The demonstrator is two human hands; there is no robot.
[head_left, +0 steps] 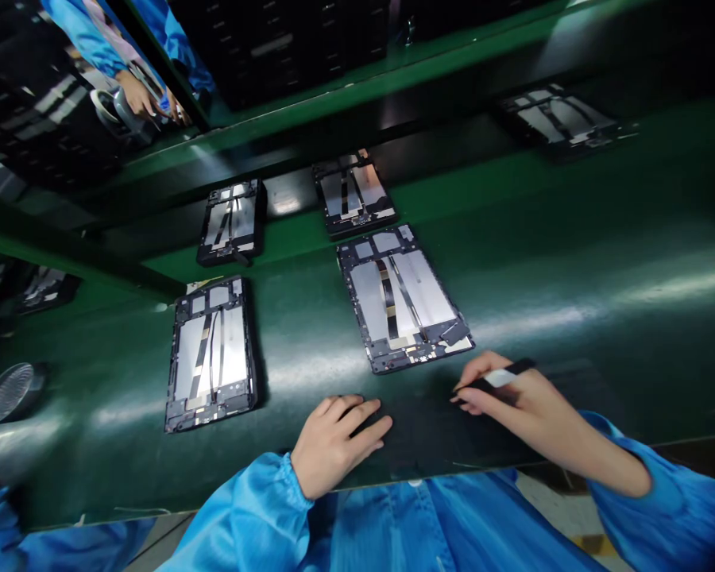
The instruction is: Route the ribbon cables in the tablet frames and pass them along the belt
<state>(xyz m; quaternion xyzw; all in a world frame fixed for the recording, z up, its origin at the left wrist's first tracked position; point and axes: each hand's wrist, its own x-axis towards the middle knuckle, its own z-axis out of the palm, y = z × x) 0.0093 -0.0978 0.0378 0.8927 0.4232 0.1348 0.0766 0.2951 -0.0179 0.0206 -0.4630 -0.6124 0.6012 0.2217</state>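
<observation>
My right hand (512, 397) pinches a slim black hand tool (521, 367) with a white wrap around it; it could be tweezers, but its tip is too small to make out. My left hand (339, 445) rests on the green bench with its fingers spread and nothing in them. Just beyond both hands lies an opened tablet (402, 298), its silver battery area and dark ribbon cables showing. Neither hand touches it. A second opened tablet (211, 357) lies to the left of my left hand.
Further opened tablets, one at the back left (232, 218), one at the back middle (354, 191) and one at the far right (560, 119), lie along the rear. A green post (83, 250) crosses on the left, near a round container (12, 393). Across the bench, another person's hands (146, 95) are at work.
</observation>
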